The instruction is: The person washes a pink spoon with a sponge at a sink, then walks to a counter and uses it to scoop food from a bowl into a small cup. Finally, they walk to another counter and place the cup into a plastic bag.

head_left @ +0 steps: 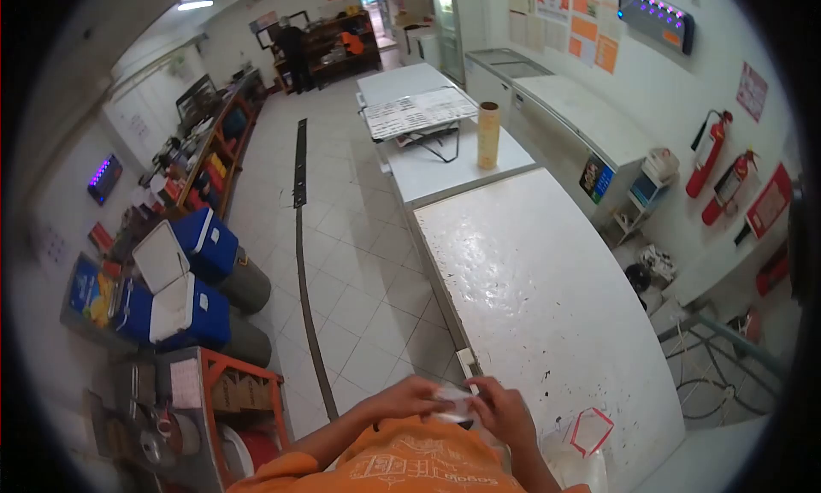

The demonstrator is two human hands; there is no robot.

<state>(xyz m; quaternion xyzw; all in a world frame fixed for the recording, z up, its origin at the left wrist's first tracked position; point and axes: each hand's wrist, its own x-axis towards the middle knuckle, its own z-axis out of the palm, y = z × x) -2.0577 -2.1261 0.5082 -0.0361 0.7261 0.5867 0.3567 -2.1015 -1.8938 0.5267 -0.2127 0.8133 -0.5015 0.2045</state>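
Note:
Close to my orange shirt, both hands hold a small whitish object, blurred and partly covered by fingers. My left hand is closed on its left side, and my right hand pinches its right side. What the object is cannot be made out. Beside my right hand lies the white freezer top, with dark specks on its surface. A clear plastic piece with a red outline rests on it at the lower right.
A roll of wrap stands on the farther white top beside a folding rack. Blue coolers and an orange-framed shelf line the left. Fire extinguishers hang at right. Two people are far back.

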